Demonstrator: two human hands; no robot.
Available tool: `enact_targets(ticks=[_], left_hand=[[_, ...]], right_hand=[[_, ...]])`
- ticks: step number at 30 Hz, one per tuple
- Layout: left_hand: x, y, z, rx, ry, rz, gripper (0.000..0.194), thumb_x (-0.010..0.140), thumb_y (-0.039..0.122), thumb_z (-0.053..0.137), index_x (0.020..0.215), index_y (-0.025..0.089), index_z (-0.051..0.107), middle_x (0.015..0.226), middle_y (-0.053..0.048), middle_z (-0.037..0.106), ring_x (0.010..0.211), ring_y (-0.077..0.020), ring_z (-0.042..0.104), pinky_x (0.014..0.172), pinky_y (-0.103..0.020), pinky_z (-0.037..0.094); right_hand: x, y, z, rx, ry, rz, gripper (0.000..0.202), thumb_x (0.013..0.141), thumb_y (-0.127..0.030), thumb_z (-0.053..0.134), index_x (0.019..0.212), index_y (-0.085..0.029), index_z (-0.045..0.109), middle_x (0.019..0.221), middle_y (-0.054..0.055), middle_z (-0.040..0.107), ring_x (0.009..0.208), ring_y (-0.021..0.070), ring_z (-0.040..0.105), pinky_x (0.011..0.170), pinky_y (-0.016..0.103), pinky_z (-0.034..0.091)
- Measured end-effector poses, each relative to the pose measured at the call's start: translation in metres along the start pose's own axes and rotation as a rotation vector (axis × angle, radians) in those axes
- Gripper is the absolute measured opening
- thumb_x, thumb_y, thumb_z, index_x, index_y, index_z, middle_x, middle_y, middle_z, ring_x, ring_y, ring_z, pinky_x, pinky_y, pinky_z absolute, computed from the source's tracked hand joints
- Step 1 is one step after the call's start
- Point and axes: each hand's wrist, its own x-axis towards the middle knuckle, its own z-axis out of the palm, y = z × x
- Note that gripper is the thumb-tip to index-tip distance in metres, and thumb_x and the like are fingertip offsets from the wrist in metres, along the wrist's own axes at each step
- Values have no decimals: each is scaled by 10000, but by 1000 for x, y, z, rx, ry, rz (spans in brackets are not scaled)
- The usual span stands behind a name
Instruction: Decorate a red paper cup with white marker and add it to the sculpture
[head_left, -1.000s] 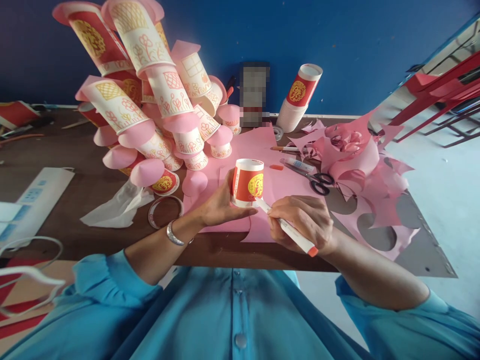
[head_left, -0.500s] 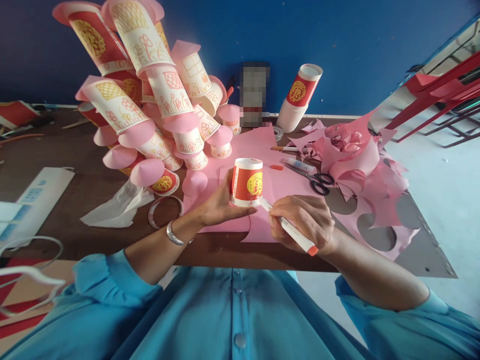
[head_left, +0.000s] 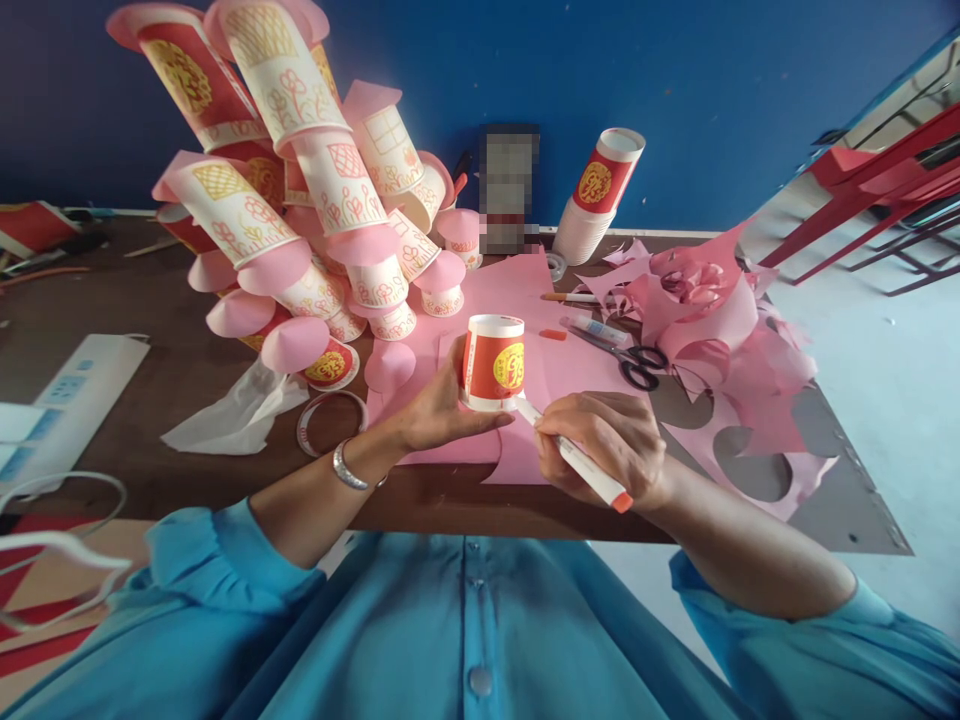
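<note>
My left hand (head_left: 442, 405) is closed round a red and white paper cup (head_left: 486, 368) with a yellow round emblem, its thumb along the lower edge. In my right hand (head_left: 604, 445) is a white marker (head_left: 589, 472) with an orange end, gripped like a pen. The marker's tip meets the white band at the cup's lower right. Beneath both hands lies pink paper (head_left: 517, 445). An orange marker cap (head_left: 553, 335) rests on that paper, behind the cup.
Decorated paper cups with pink tops (head_left: 330, 180) are stacked high at the left. Black-handled scissors (head_left: 637, 365), a glue tube (head_left: 596, 330) and pink paper scraps (head_left: 705, 300) lie right. Behind stands a cup stack (head_left: 600, 195). A tape roll (head_left: 330, 424) lies near my left wrist.
My right hand and the marker have shifted very slightly left and down along the cup's lower edge. The cup has barely moved in my left hand.
</note>
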Motion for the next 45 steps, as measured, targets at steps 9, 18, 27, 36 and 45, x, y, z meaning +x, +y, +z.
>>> enact_targets(ticks=[9, 18, 27, 36, 45], left_hand=[[0, 2, 1, 7, 6, 16, 874, 797, 589, 907, 1434, 262, 405, 1374, -135, 562, 1320, -386, 584, 1047, -563, 575], [0, 3, 1, 43, 10, 18, 903, 789, 636, 898, 1446, 260, 406, 1382, -134, 561, 1276, -367, 602, 1021, -543, 598], [-2, 3, -1, -126, -28, -52, 854, 794, 566, 915, 1440, 269, 442, 1328, -110, 617, 1266, -348, 634, 1043, -546, 604], [-4, -6, -2, -399, -1, -73, 835, 786, 541, 938, 1475, 344, 510, 1507, -99, 599, 1462, -394, 569, 1205, -663, 511], [-6, -2, -4, -458, -131, -65, 862, 786, 557, 934, 1517, 308, 549, 1499, -140, 690, 1421, -406, 651, 1162, -619, 573]], right_hand=[[-2, -2, 0, 20, -31, 14, 224, 897, -28, 638, 1005, -220, 598, 717, -39, 706, 607, 144, 710, 566, 257, 621], [-3, -2, 4, 35, -8, 3, 237, 865, -10, 643, 977, -212, 592, 711, -37, 696, 593, 136, 698, 544, 241, 590], [-3, 6, -2, -21, 144, -12, 131, 992, -133, 616, 1088, -217, 645, 809, 6, 730, 639, 148, 714, 553, 258, 620], [-13, 19, 8, -47, 35, 173, 456, 1027, -141, 659, 1463, -257, 588, 1198, 98, 815, 1071, 264, 818, 878, 407, 717], [-14, 17, 15, -58, -65, 185, 440, 1025, -273, 758, 1422, -226, 574, 1309, 140, 790, 1185, 262, 800, 903, 376, 719]])
